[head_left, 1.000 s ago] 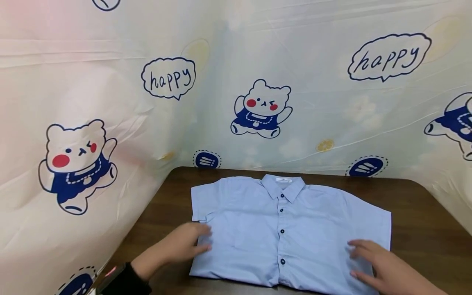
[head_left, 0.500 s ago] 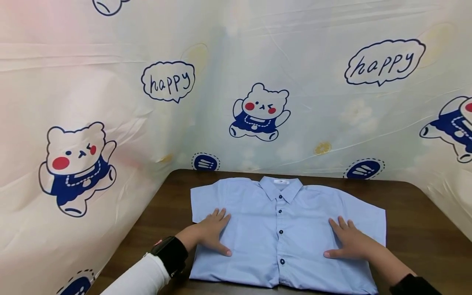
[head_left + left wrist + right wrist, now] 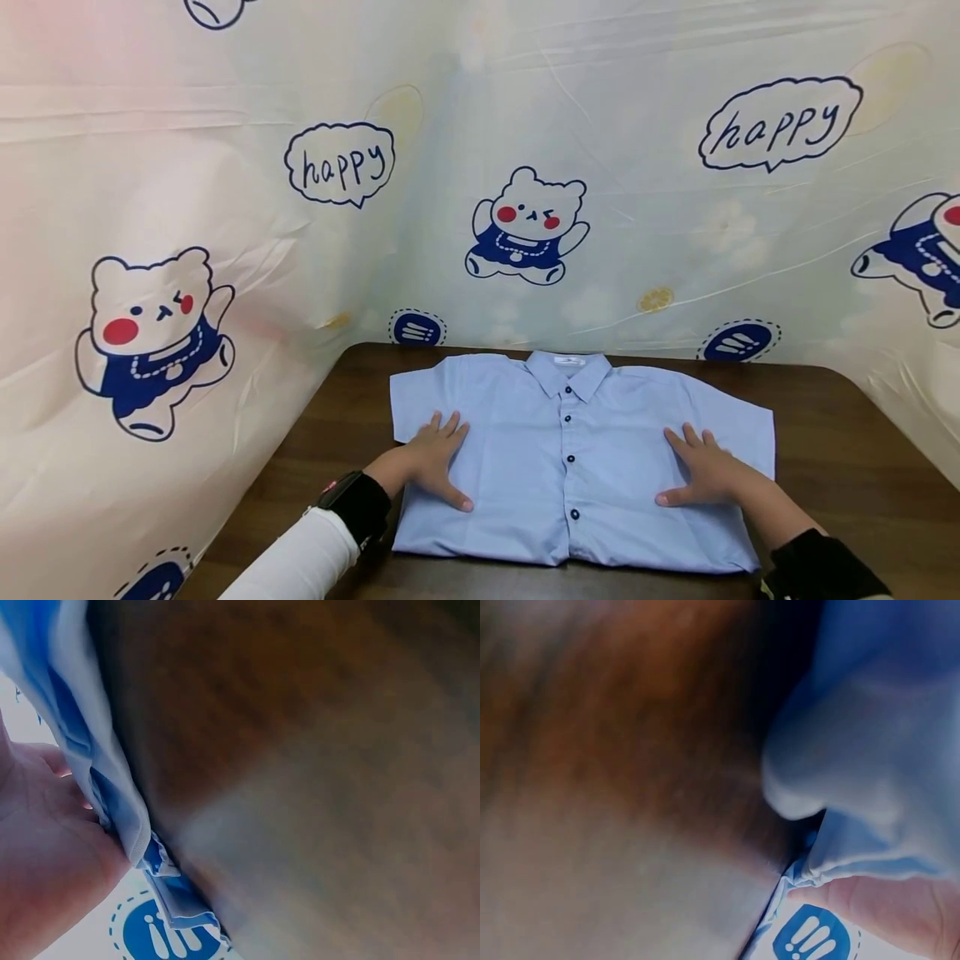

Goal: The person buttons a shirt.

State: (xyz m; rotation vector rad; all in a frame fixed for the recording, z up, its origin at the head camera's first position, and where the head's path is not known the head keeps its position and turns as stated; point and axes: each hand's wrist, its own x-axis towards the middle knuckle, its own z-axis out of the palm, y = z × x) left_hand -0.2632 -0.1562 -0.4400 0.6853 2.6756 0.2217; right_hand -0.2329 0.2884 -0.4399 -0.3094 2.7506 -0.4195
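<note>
Light-blue short-sleeved button-up shirt (image 3: 570, 458) lies front-up on the dark brown wooden table (image 3: 840, 450), collar toward the far edge, dark buttons fastened down the placket. Lower part appears folded under, so the visible piece is short and wide; both sleeves lie spread out to the sides.

Left hand (image 3: 435, 462): flat on the shirt's left chest panel, fingers straight and spread, thumb angled inward. Presses the cloth, grips nothing. Black band at the wrist, white sleeve behind it.

Right hand (image 3: 705, 471): mirrors it on the right chest panel, fingers straight, palm down, pressing only. Dark cuff at the wrist.

Wrist views: both blurred, close on the table surface. The left wrist view shows layered blue fabric edges (image 3: 112, 810) beside the palm; the right wrist view shows a bunched fold of the same cloth (image 3: 870, 750). Finger position can't be read from either.

Progress, as judged: body looks shortened by one fold and is being smoothed flat; sleeves and sides not yet folded in, so roughly the early half is done.

Containers: none in view; nothing holds the shirt but the table.

Surroundings: printed plastic sheeting (image 3: 225, 208) with cartoon bears and "happy" speech bubbles walls the table on three sides.
</note>
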